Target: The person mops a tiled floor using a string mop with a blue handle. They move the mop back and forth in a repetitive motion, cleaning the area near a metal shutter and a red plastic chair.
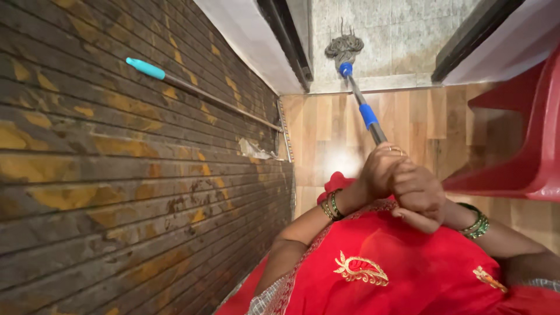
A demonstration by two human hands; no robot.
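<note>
both hands stacked on the mop handle [367,114] – left hand [379,169] above, right hand [419,195] below, both clenched tight | mop head [344,48] on the grey tile floor [402,41] past the doorway | red plastic chair [525,151] just right – teal-tipped stick [192,88] leaning on the brick wall [116,175]

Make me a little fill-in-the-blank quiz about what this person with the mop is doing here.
1. Both hands grip the handle of a ____.
2. The string mop head rests on the pale floor past the doorway, while the floor nearer the person is ____ planks.
3. A second long pole with a ____ grip leans along the brown wall.
4. The plastic chair at the right is ____.

Missing words: mop; wooden; teal; red
</note>
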